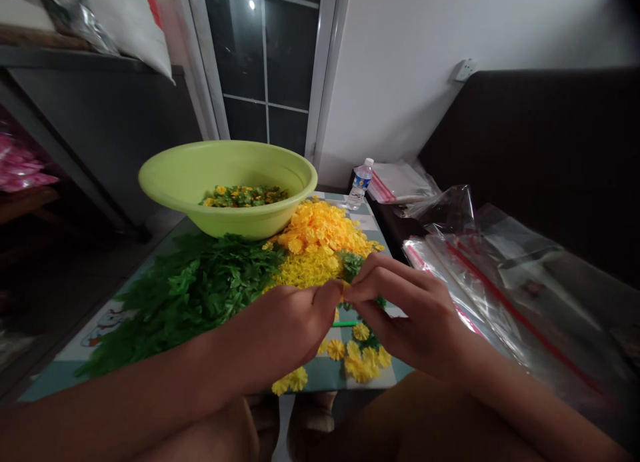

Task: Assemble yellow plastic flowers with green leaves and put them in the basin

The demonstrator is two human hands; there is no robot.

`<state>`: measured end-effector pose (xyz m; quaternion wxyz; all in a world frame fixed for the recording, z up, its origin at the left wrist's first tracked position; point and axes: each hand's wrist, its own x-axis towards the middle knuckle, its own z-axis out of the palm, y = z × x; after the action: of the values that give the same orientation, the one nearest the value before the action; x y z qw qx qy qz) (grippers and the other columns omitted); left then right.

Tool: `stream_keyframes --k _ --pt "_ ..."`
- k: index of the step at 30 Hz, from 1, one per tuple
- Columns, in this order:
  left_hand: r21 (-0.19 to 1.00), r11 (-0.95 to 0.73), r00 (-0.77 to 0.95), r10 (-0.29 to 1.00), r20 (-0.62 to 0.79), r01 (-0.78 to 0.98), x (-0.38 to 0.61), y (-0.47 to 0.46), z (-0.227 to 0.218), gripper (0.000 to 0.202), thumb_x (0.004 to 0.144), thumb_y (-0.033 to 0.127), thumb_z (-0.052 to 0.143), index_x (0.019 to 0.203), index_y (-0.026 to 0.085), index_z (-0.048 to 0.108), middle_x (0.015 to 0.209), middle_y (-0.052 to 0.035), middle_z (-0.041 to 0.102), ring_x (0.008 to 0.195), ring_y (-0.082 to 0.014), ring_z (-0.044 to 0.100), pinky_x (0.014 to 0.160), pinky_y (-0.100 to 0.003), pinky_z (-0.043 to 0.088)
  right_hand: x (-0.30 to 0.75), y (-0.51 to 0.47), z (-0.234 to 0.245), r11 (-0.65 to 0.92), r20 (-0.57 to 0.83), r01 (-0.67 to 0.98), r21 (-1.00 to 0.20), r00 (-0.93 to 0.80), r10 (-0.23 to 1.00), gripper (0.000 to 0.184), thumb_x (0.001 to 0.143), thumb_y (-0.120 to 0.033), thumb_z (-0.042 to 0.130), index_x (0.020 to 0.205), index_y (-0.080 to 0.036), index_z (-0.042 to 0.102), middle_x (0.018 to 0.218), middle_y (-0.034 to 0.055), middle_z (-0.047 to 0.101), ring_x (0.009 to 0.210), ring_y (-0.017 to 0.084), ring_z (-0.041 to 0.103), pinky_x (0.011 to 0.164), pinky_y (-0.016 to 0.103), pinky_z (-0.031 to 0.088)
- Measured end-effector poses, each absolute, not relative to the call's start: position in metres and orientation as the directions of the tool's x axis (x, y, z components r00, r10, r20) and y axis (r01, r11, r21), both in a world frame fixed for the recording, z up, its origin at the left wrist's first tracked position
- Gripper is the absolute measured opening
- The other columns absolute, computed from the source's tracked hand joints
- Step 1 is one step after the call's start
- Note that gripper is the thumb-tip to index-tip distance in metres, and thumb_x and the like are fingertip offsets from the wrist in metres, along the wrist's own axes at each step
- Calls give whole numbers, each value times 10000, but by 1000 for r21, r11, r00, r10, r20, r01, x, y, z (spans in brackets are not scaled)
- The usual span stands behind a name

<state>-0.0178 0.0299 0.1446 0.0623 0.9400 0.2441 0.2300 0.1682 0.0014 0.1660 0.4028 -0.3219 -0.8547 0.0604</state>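
My left hand (285, 332) and my right hand (405, 309) meet at the fingertips, both pinching a small yellow artificial flower piece (343, 291). Just behind them lie a heap of fine yellow pieces (310, 267), a heap of orange-yellow petals (320, 227) and a large pile of green artificial leaves (195, 299). Several finished yellow flowers (363, 359) and a thin green stem (345, 323) lie below my hands. A lime-green plastic bowl (227, 172) holds assembled yellow-and-green flowers (245, 196).
The checked tablecloth (65, 362) covers a low table. Beyond it stand a water bottle (361, 184) and a stack of clear red-striped zip bags (397, 183). More zip bags (500, 295) lie to the right on a dark sofa (530, 149). A dark shelf (100, 115) stands left.
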Motion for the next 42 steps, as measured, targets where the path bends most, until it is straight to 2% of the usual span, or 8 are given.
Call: stream_keyframes --k 8,11,16,18,26,29,35,42 --pt "153 -907 794 417 442 391 -19 29 152 195 833 9 324 834 172 431 564 45 489 410 -101 440 402 -232 327 169 5 167 788 645 452 -417 -464 607 167 846 -11 500 751 -148 512 786 41 517 690 108 497 606 236 424" --pt "78 -914 791 386 475 399 -17 29 153 198 838 2 317 848 160 436 573 43 497 426 -101 472 403 -215 361 170 6 167 800 660 452 -395 -467 589 160 848 -16 504 752 -144 510 808 48 520 720 111 508 637 235 440" --pt "-77 -909 813 325 484 409 -16 29 152 235 828 -37 304 882 153 430 589 40 508 454 -101 488 414 -195 387 173 4 167 789 638 456 -412 -474 607 144 830 -11 536 916 -126 551 826 48 587 742 112 556 664 222 461" --pt "-115 -902 816 315 485 417 -16 28 152 236 828 -40 296 858 155 425 592 33 512 462 -106 495 418 -199 394 174 3 167 794 642 451 -408 -476 601 138 834 -6 525 872 -135 555 822 49 595 729 110 566 650 218 466" --pt "-112 -921 803 261 535 374 -13 29 156 233 892 20 290 767 161 427 553 32 491 442 -95 475 415 -198 381 178 -2 166 828 709 523 -202 -505 492 160 813 -5 544 813 -164 558 770 40 595 652 113 547 579 232 451" --pt "-92 -934 805 243 541 344 -13 29 156 227 892 34 292 786 155 453 572 24 510 471 -99 473 435 -206 384 178 -7 166 830 728 528 -181 -495 474 157 811 -11 536 821 -166 555 756 42 589 653 124 550 579 242 457" --pt "-34 -949 837 260 482 314 -19 27 155 232 894 39 290 796 149 469 576 26 491 458 -96 419 414 -212 348 174 -8 169 831 719 472 -295 -463 518 170 819 -11 523 791 -176 553 720 25 583 602 107 544 537 228 452" --pt "-119 -949 866 211 453 293 -23 26 157 259 883 28 273 788 150 482 524 42 452 405 -102 379 366 -223 310 173 1 168 828 681 346 -440 -473 560 201 821 -1 511 725 -168 568 687 18 603 600 93 569 532 203 457"
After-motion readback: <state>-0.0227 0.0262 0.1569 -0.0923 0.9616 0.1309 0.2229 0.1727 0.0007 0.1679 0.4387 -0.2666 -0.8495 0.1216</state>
